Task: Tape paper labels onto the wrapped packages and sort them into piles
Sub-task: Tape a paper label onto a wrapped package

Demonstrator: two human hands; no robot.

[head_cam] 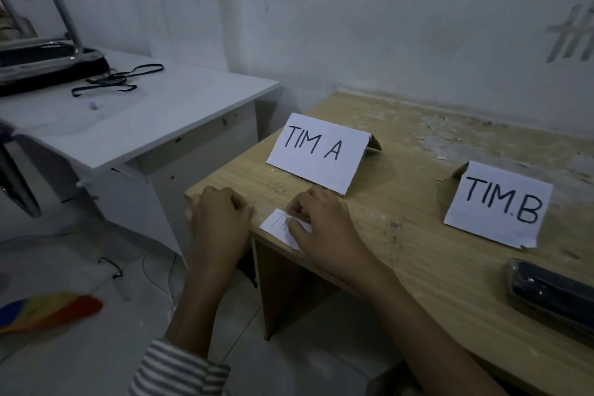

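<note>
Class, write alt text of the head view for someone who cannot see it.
A right hand pinches a small paper label at a wooden table's near corner, left hand beside it. Signs TIM A and TIM.B stand behind; a dark wrapped package lies at right.

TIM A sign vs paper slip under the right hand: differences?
TIM A sign stands propped like a tent; paper slip lies flat near the table edge. The sign is far larger than the slip. The sign's lettering is bold and fully visible; the slip's is thin, partly covered by the right hand. Both are white, handwritten.
</note>
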